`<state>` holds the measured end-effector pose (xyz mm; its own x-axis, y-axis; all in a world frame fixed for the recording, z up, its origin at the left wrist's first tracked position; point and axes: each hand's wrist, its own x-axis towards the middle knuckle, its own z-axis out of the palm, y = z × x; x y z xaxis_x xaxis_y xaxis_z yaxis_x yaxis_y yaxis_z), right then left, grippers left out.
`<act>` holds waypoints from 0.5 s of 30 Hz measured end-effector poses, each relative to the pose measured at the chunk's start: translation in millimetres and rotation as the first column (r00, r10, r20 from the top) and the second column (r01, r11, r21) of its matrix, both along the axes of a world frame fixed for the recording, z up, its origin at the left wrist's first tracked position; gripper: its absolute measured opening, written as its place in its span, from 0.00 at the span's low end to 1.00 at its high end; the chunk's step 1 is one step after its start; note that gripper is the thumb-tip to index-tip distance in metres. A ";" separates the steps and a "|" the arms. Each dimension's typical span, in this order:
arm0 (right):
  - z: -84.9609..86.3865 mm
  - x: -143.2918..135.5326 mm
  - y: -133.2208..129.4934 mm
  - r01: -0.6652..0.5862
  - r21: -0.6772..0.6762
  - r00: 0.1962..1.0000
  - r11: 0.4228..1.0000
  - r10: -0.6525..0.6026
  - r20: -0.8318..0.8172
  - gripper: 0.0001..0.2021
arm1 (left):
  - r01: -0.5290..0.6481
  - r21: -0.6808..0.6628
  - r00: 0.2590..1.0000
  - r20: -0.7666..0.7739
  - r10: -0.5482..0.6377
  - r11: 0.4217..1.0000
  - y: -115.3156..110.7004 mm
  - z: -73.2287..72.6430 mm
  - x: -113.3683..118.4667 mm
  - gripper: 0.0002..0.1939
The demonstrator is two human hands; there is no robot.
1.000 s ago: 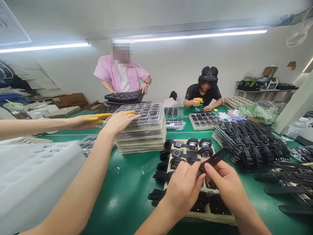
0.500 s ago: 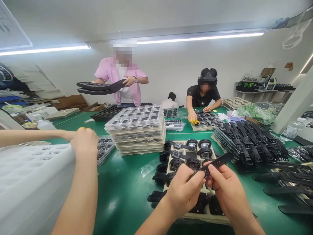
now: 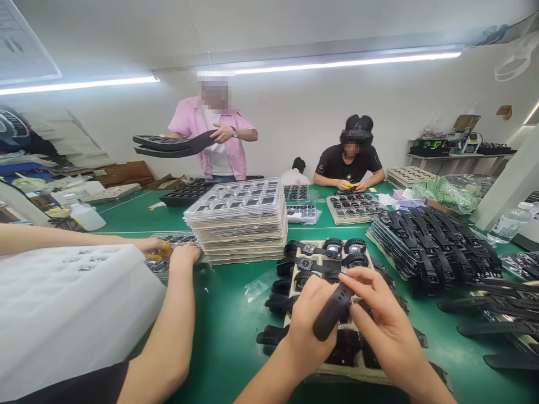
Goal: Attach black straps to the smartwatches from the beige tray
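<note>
Strap, one, black and matte, is held in the two hands above a cream tray, toward the near edge of the table. It looks light, pliable and rubbery, so it should bend without harm and slip little; if its hidden upper end joins anything glazed, that part would be fragile. Its long edges are probably the best hold. The left hand has its fingers curled, pinching the strap; the right hand touches the upper end with its forefinger, the thumb lower, and I cannot tell whether they close on anything. Counted: three watches in the tray's far row, the rest partly covered; one tall stack of trays nearer the table's far edge; one strap-laden stack toward its right edge; one pink-shirted co-worker and one black-shirted co-worker at its far edge.
</note>
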<state>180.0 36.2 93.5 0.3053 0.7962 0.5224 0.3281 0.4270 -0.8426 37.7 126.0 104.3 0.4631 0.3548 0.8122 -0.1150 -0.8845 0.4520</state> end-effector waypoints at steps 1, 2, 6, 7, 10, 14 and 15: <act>-2.1 0.2 0.7 -0.018 -0.003 0.999 1.000 0.019 0.032 0.17 | 0.005 -0.052 1.000 0.004 -0.005 0.999 -0.4 1.2 -0.4 0.11; -4.2 0.0 1.4 -0.035 -0.018 0.998 0.999 0.035 0.044 0.18 | 0.006 -0.101 1.000 0.011 -0.005 0.995 -0.7 2.6 -0.5 0.09; -6.7 -2.1 0.9 -0.008 -0.074 0.996 0.997 0.015 0.093 0.22 | 0.078 -0.403 0.997 0.039 -0.068 0.912 -0.4 7.0 1.4 0.13; -5.6 -2.7 -0.5 0.013 -0.077 0.992 0.997 -0.003 0.123 0.23 | 0.100 -0.483 0.995 0.051 -0.086 0.870 0.2 7.4 2.3 0.16; -0.9 -4.6 -5.9 0.082 -0.047 0.977 0.996 -0.071 0.200 0.24 | 0.142 -0.631 0.990 0.107 -0.095 0.763 2.6 5.7 5.7 0.21; 3.0 -10.6 -8.6 0.165 -0.063 0.963 0.984 -0.146 0.227 0.23 | 0.193 -0.719 0.976 0.214 -0.052 0.667 3.7 0.6 10.8 0.25; 3.3 -12.7 -7.8 0.177 -0.084 0.964 0.981 -0.156 0.214 0.22 | 0.205 -0.739 0.971 0.234 -0.041 0.641 3.3 -0.3 11.7 0.25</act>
